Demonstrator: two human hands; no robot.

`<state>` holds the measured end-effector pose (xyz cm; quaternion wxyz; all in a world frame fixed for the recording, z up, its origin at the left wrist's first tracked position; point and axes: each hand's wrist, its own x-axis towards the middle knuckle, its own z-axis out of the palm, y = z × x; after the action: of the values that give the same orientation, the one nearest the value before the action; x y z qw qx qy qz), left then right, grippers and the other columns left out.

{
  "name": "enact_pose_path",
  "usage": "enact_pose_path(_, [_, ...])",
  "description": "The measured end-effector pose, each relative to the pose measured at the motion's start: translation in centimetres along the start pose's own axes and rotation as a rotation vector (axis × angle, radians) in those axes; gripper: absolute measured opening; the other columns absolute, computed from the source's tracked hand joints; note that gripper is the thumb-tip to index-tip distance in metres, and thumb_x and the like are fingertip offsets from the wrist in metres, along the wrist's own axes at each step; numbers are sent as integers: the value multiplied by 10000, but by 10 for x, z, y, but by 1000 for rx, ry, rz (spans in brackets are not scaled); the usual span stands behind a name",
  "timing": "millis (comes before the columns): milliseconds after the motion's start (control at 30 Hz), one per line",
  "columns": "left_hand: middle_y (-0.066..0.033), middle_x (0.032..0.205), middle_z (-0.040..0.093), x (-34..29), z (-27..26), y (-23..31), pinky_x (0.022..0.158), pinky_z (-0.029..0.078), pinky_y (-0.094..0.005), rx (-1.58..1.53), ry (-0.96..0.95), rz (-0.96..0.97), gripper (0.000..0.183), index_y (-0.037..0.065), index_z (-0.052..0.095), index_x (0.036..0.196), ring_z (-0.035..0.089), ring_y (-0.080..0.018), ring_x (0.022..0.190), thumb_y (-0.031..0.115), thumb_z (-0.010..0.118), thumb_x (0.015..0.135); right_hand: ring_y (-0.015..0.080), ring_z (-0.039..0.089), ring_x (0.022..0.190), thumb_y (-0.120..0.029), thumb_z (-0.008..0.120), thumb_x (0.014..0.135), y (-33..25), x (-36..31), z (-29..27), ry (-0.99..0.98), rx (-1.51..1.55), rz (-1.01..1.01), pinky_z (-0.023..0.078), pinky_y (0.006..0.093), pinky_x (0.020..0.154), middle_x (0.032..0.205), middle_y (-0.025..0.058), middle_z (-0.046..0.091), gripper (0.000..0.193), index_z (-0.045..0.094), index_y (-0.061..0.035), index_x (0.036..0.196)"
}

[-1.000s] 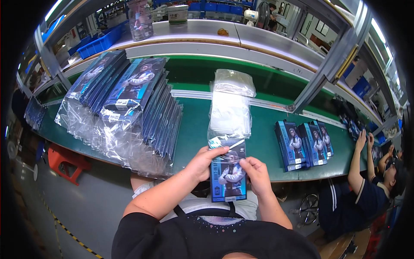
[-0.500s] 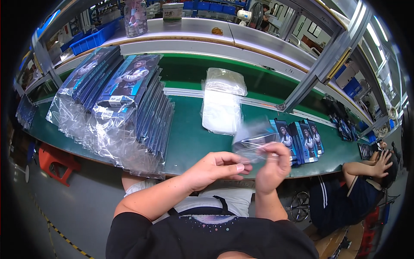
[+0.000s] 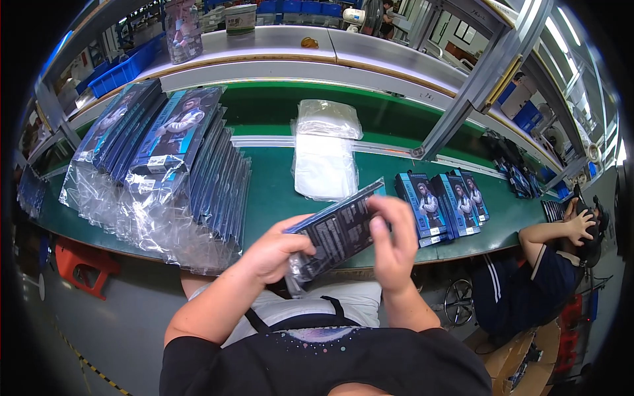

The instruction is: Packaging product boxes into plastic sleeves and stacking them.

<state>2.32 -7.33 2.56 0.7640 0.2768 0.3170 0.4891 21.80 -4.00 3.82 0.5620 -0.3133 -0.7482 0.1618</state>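
A flat dark printed box in a clear plastic bag is held tilted in front of me, its right end higher. My left hand is closed on its lower left end, and loose clear film hangs below. At the upper right end my right hand has its thumb and fingers apart, slightly blurred; whether it presses on the box is hard to see. Just beyond lies a stack of clear plastic bags. To the right stand several blue and black boxes with a figure printed on them.
Bagged boxes stand in thick rows on the left of the green table. A shelf runs behind, bearing a clear jar and a blue bin. A metal post rises at right. Another person sits at far right.
The blurred clear bag and dark item between my hands now show as a bagged box, turned with its printed face visible. My left hand has moved left and grips it. The whole view has shifted slightly.
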Motion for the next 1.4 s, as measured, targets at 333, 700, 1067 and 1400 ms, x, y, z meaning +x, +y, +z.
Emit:
enact_pose_path(333, [-135, 899, 677, -48, -15, 67, 733, 487, -277, 270, 72, 91, 541, -97, 618, 1037, 629, -185, 770, -46, 570, 501, 154, 483, 602, -62, 478, 901, 24, -10, -32, -287, 269, 192, 402, 268, 568, 706, 82, 505, 151, 514, 34, 790])
enact_pose_path(700, [-125, 897, 671, -58, -1, 80, 703, 475, -247, 464, 43, 69, 541, -80, 623, 1064, 608, -152, 751, -41, 565, 527, 188, 472, 590, -27, 529, 866, 7, -6, -32, -342, 271, 62, 387, 264, 549, 685, 93, 496, 102, 521, 28, 780])
enact_pose_path(1067, [-192, 1021, 641, -73, 37, 89, 880, 471, -329, 624, 92, 531, 506, -86, 596, 1103, 613, -233, 962, -33, 549, 602, 179, 630, 788, -40, 521, 895, 12, -9, 1, 126, 761, 624, 545, 286, 659, 885, 109, 625, 107, 578, 33, 949])
enact_pose_path(1400, [-207, 1119, 618, -91, -7, 145, 1004, 394, -409, 1579, 553, 1649, 439, -65, 582, 1129, 557, -326, 1124, -154, 473, 713, 167, 625, 793, -131, 536, 917, 55, -19, -17, 173, 510, 687, 490, 261, 687, 914, 119, 634, 185, 571, 26, 1008])
